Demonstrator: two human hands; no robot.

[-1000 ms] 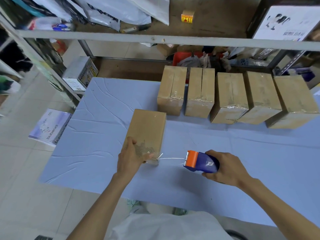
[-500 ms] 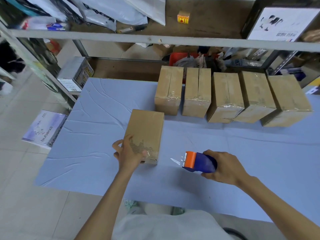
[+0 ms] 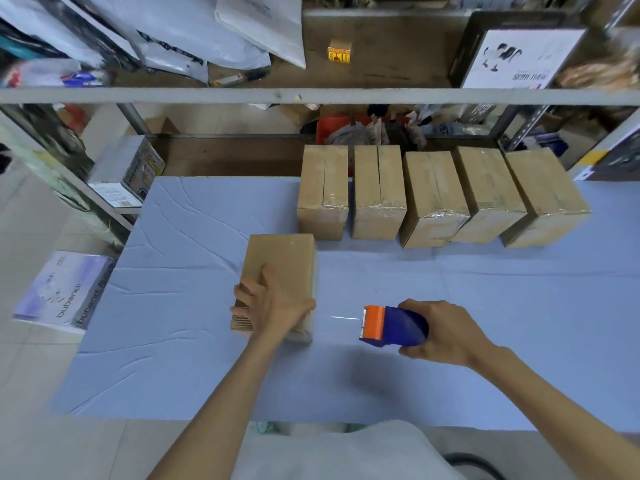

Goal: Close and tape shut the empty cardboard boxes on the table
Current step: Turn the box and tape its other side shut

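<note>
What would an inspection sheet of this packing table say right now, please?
Surface: table under a creased blue cloth.
Job's things: near box, closed, towards the front; row of five boxes at the back, closed, glossy tape showing on them; blue and orange tape dispenser.
Clutter: nothing seen on the cloth.
Grips: left hand lies flat on the near box's front end; right hand grips the tape dispenser, apart from that box, to its right.
Cables: nothing sure; a dark curved strip at the bottom edge, unclear what.
Surroundings: metal shelving behind, holding white mailer bags; red bin below; printed pack on the floor at left.
</note>
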